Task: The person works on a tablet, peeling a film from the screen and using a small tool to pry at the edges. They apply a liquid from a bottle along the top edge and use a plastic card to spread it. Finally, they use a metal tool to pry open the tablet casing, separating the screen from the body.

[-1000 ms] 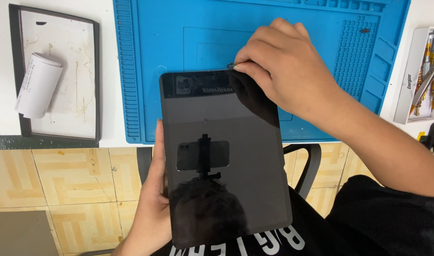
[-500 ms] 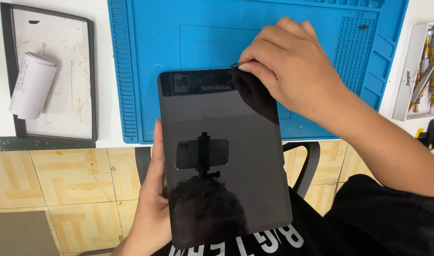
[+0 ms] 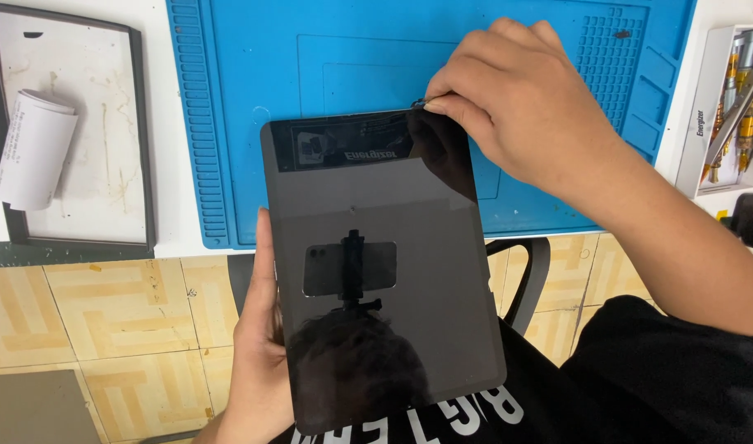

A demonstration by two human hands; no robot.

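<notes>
A dark tablet [image 3: 384, 271] with a glossy black screen is held upright over my lap, its top edge above the blue work mat [image 3: 327, 66]. My left hand [image 3: 257, 353] grips the tablet's left edge from underneath. At the tablet's top right corner, my right hand [image 3: 516, 107] pinches a small thin piece between thumb and forefinger; I cannot tell what the piece is. The screen mirrors a phone on a mount.
A dark-framed white panel [image 3: 80, 164] lies at the left with a white paper roll [image 3: 32, 148] on it. A white tray of metal tools [image 3: 734, 107] stands at the right edge. A black chair frame [image 3: 528, 279] and tiled floor show below.
The tablet and both hands sit slightly lower and to the right in view; my right hand stays pinched at the top right corner.
</notes>
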